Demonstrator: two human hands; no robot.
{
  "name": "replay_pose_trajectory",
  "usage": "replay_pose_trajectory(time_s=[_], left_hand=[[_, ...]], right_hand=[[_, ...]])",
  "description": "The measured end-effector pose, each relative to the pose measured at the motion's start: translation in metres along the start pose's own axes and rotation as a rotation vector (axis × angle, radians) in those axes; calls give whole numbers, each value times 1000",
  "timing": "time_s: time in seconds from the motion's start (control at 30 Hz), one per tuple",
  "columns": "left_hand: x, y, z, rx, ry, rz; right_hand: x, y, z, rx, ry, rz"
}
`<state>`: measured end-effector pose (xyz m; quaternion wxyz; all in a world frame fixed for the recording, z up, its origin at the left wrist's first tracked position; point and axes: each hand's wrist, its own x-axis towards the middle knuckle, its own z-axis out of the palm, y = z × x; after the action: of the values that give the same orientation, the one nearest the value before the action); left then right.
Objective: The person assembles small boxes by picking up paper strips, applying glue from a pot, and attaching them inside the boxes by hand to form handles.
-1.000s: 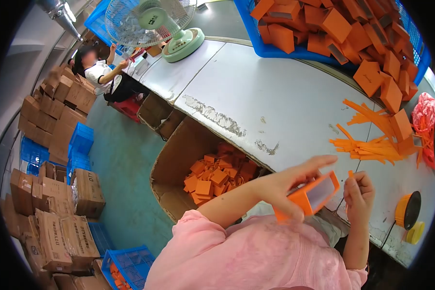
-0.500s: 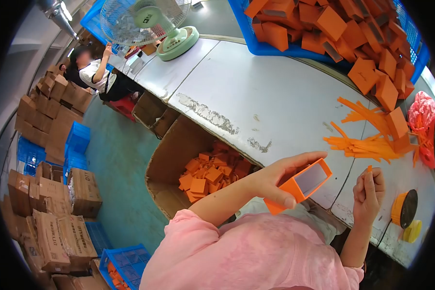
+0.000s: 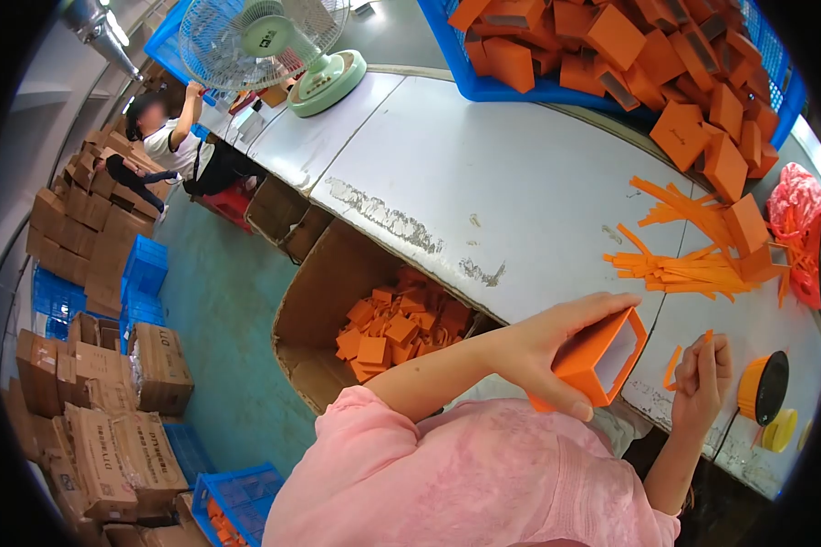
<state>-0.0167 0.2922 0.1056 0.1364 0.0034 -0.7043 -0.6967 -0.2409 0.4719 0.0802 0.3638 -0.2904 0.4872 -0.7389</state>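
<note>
An orange box sleeve (image 3: 593,360), its open end turned to the right, is gripped between the thumb and fingers of my left hand (image 3: 552,356). To its right, my right hand (image 3: 704,378) is closed in a pinch on a thin orange strip (image 3: 672,367), which curves out on the left of the fingers. Beyond both hands, a bunch of orange strips (image 3: 680,271) lies on the white table (image 3: 483,182). Two orange box pieces (image 3: 747,225) rest at the right end of the strips.
A blue crate (image 3: 483,88) heaped with orange boxes stands at the back. Below the table edge is a carton (image 3: 315,310) of orange pieces. A fan (image 3: 328,84), an orange-and-black round container (image 3: 763,387) and a red bag (image 3: 798,228) are around. Two people are farther off.
The box sleeve has turned in my left hand and shifted slightly right. My right hand has moved a little lower, and more of the strip shows. A second distant person has come into fuller view.
</note>
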Motion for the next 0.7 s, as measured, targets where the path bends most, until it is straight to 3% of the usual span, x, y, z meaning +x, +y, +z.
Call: replay_pose_trajectory(time_s=[0.2, 0.3, 0.4, 0.47, 0.53, 0.6, 0.7], left_hand=[[4, -6, 4, 8, 57, 63], [11, -3, 10, 100, -56, 11], [12, -16, 11, 195, -32, 80], [11, -19, 14, 74, -37, -8], [13, -13, 23, -174, -24, -259], [19, -24, 32, -221, -31, -250], [34, -19, 59, -327, 82, -386]], right_hand=[[-1, 1, 0, 27, 60, -35], [-3, -2, 0, 58, 64, -43], [-13, 2, -8, 28, 99, -33], [-24, -2, -3, -14, 180, 11], [-38, -15, -4, -37, 184, 74], [-54, -25, -14, -114, 175, 58], [-80, -43, -33, -129, 334, 95]])
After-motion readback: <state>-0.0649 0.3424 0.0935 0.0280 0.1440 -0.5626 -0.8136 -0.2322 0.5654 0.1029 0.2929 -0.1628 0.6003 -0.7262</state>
